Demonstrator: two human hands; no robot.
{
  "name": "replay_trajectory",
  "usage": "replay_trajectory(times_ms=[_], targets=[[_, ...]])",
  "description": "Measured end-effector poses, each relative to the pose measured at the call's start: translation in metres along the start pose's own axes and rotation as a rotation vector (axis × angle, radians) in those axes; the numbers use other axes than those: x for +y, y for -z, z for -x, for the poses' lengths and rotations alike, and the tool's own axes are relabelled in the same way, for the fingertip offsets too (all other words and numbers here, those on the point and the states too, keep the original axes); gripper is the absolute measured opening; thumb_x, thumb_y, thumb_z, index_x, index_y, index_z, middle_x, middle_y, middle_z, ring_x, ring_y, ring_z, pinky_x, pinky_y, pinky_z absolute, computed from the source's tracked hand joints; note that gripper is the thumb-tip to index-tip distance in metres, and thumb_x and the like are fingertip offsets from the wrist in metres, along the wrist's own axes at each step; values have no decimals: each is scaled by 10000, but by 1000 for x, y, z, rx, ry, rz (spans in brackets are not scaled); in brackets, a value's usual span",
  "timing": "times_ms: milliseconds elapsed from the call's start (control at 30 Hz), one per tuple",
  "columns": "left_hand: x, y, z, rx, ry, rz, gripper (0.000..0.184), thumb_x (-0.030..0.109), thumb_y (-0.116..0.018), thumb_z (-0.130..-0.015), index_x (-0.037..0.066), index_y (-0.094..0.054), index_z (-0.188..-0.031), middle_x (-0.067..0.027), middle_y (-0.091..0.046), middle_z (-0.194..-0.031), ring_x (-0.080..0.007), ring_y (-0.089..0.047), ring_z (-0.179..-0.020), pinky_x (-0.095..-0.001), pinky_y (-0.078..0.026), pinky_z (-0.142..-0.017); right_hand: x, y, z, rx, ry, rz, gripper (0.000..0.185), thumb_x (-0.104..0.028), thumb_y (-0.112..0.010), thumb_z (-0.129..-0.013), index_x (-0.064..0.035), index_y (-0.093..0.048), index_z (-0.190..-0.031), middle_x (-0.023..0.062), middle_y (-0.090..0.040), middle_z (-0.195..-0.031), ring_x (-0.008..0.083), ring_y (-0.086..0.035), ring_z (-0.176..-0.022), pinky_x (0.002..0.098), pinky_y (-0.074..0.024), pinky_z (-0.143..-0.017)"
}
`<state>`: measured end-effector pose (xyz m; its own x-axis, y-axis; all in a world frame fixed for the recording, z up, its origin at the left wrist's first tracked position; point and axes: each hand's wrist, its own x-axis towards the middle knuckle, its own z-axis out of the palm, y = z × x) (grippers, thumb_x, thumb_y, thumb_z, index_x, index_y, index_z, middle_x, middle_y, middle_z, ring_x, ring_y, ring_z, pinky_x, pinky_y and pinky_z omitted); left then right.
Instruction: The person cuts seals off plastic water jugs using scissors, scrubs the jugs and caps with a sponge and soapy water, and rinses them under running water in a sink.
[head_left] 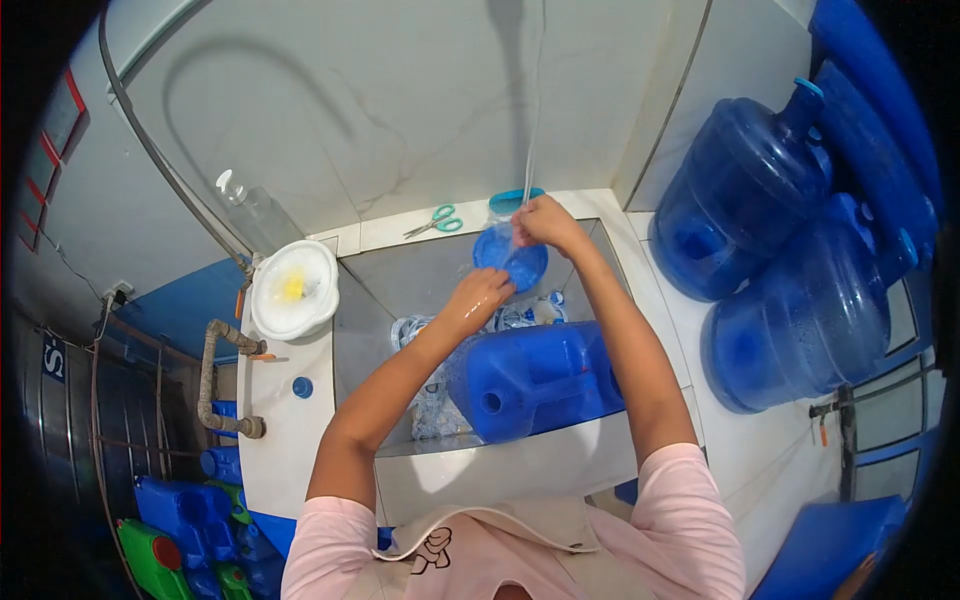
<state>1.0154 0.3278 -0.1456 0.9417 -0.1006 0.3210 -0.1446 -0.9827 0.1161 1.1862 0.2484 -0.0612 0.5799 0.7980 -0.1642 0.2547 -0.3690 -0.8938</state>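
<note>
A round blue piece (511,256), like a lid or shallow bowl, is between my two hands over the tiled sink (370,300). My left hand (484,298) is closed on its lower left edge. At its upper right, my right hand (542,222) has its fingers pressed together at the rim, where a thin stream of water (532,150) comes down. What the right fingers hold, if anything, is hidden. Below the hands a large blue container (535,385) lies in the sink, with clear plastic bottles (440,405) beside and behind it.
Green-handled scissors (437,221) and a teal-rimmed item (505,202) lie on the back ledge. On the left stand a white basin (296,290), a pump bottle (262,215) and a blue cap (302,387). Large blue water jugs (735,190) occupy the right; pipes (210,380) rise at left.
</note>
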Motion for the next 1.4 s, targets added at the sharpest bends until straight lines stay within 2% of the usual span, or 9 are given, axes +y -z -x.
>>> replay_trajectory(times_ms=[267, 467, 533, 667, 767, 833, 933, 1000, 1400], targets=[[-2, -6, 4, 237, -168, 8, 264, 60, -554, -721, 84, -615, -978, -67, -608, -1052, -263, -564, -907, -365, -466, -781, 5, -3, -5, 64, 51, 21, 191, -74, -490, -774, 57, -622, -729, 131, -604, -617, 189, -606, -529, 290, -512, -521], [-14, -24, -37, 231, 509, 704, 246, 165, -630, -758, 26, -608, -960, -125, -644, -901, -258, -587, -737, -352, -467, -678, -14, 4, 3, -13, -2, -149, 180, -57, -458, -808, 53, -600, -798, 114, -614, -712, 175, -619, -617, 270, -538, -575], [-18, -13, -53, 62, 1009, 1535, 268, 183, -639, -798, 10, -585, -995, -75, -623, -917, -159, -570, -893, -318, -451, -752, -18, 5, 4, -16, 3, -174, 173, -59, -461, -810, 49, -597, -809, 114, -615, -726, 175, -620, -635, 271, -537, -585], [-11, -4, -64, 0, 1054, 1535, 250, 165, -637, -807, -13, -577, -973, -50, -622, -919, -168, -565, -897, -336, -447, -767, -31, 8, 12, -43, 1, -202, 160, -68, -497, -810, 41, -593, -878, 106, -617, -762, 170, -624, -670, 280, -533, -643], [-2, -1, -60, 240, 600, 1179, 233, 134, -670, -763, 3, -589, -938, -70, -615, -905, -215, -575, -911, -387, -433, -843, -21, 8, 16, -45, 66, -135, 188, -74, -525, -802, 35, -597, -937, 116, -628, -830, 182, -628, -744, 282, -518, -713], [-13, -2, -52, 159, 220, 345, 237, 107, -683, -725, 20, -598, -929, -103, -599, -927, -287, -560, -970, -427, -388, -941, -2, 4, 18, -40, 129, -48, 217, -76, -536, -793, 29, -602, -972, 127, -637, -884, 198, -631, -804, 287, -509, -760], [-26, 0, -38, 338, 56, 233, 221, 104, -675, -711, 28, -605, -906, -124, -578, -986, -333, -514, -1042, -432, -347, -990, 39, -14, 31, 1, 507, 747, 304, -51, -570, -756, 9, -599, -1053, 138, -616, -928, 258, -598, -872, 324, -481, -786], [-30, 0, -27, 324, 37, 201, 231, 87, -661, -724, 26, -596, -937, -126, -573, -1004, -327, -503, -1062, -425, -348, -992, 60, -24, 37, 169, 744, 940, 382, -23, -589, -712, -21, -594, -1095, 153, -570, -888, 314, -556, -848, 395, -456, -757], [-18, 14, 20, 496, 503, 509, 322, 78, -540, -796, -5, -526, -1107, -203, -546, -1085, -377, -505, -1038, -408, -400, -902, 90, -46, 55, 142, 654, 770, 385, 24, -560, -682, -87, -646, -1040, 153, -500, -942, 321, -516, -926, 420, -429, -761]])
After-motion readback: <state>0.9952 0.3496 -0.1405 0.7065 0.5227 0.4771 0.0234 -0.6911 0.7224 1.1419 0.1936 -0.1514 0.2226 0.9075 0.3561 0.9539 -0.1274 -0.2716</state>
